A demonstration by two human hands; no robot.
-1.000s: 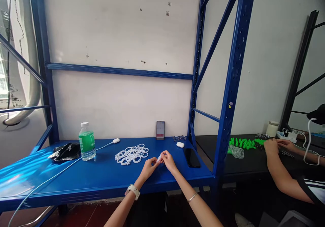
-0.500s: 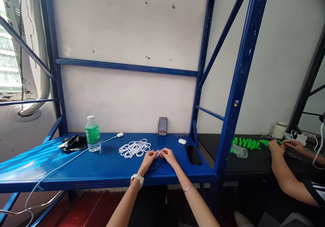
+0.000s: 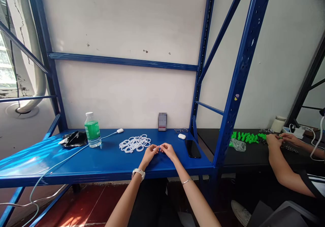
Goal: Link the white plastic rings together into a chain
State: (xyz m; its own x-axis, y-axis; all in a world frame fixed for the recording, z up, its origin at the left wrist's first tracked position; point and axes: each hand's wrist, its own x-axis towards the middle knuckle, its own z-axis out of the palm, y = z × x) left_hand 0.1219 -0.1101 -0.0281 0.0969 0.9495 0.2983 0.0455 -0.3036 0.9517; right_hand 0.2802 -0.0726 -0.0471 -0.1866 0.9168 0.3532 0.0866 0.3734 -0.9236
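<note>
Just in front of a heap of white rings (image 3: pixel 134 143), my left hand (image 3: pixel 149 154) and my right hand (image 3: pixel 168 152) meet fingertip to fingertip above the blue tabletop (image 3: pixel 109 164). Both are closed in a pinch. Whatever lies between the fingers is too small and too covered to name. The rings lie loosely over one another, some of them overlapping. A white watch is on my left wrist and a thin bracelet on my right.
Left of the rings stand a green-labelled bottle (image 3: pixel 92 131) and a black plastic bag (image 3: pixel 74 139). A white cable (image 3: pixel 59 159) crosses the left side. To the right lie a phone (image 3: pixel 193 149), a white case (image 3: pixel 181 136) and glasses (image 3: pixel 181 130). Beyond the post, a co-worker's hands (image 3: pixel 276 141) handle green pieces.
The view has shifted slightly, so the table sits a little higher in the picture. My hands stay together in front of the rings, and the white bit between my fingertips shows less.
</note>
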